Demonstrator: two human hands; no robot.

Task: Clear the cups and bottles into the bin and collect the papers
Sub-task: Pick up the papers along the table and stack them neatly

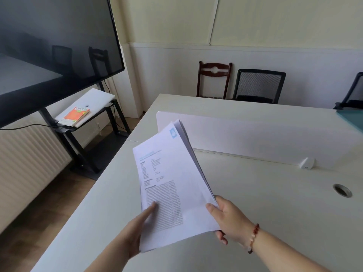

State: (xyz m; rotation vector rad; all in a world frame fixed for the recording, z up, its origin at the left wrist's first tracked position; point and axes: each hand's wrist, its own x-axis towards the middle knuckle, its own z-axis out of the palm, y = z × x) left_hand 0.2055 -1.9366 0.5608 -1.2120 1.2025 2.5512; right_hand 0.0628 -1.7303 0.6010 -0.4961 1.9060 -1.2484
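A stack of printed white papers (172, 181) with blue headings is held up above the white table (265, 203). My left hand (135, 230) grips the stack's lower left corner, thumb lying on the top sheet. My right hand (227, 218), with a beaded bracelet at the wrist, grips the lower right edge, thumb on top and fingers beneath. The far edges of the sheets fan apart slightly. No cups, bottles or bin are in view.
A low white divider panel (255, 134) runs across the table, with a cable hole (342, 190) at the right. A wooden chair (214, 79) and mesh chairs (259, 86) stand by the far wall. At the left, a large dark screen (55, 42) on a stand with an orange book (77, 114) on its shelf.
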